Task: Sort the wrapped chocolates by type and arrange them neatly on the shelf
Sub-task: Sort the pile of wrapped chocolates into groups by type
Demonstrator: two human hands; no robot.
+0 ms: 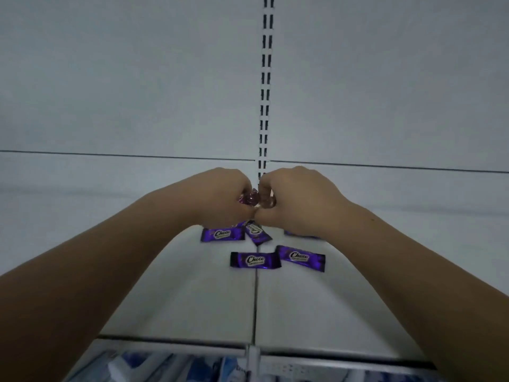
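Observation:
Both my hands are curled together over the middle of the white shelf (pixel 165 299). My left hand (pixel 223 197) grips a shiny purple twist-wrapped chocolate (pixel 250 199). My right hand (pixel 294 199) holds a brownish wrapped chocolate (pixel 266 201) in its curled fingers. Below the hands lie several purple "Choco" bars: one (pixel 223 234) under the left hand, a tilted one (pixel 257 232) beside it, and two (pixel 254 260) (pixel 301 257) nearer to me. Another purple wrapper (pixel 300 235) peeks out under my right wrist.
The shelf's white back panel (pixel 137 78) rises behind the hands, with a slotted upright (pixel 265 92) in the middle. A seam (pixel 256 299) splits the shelf into two boards. Below the front rail (pixel 192 347), blue and white packets (pixel 170 366) show on a lower shelf.

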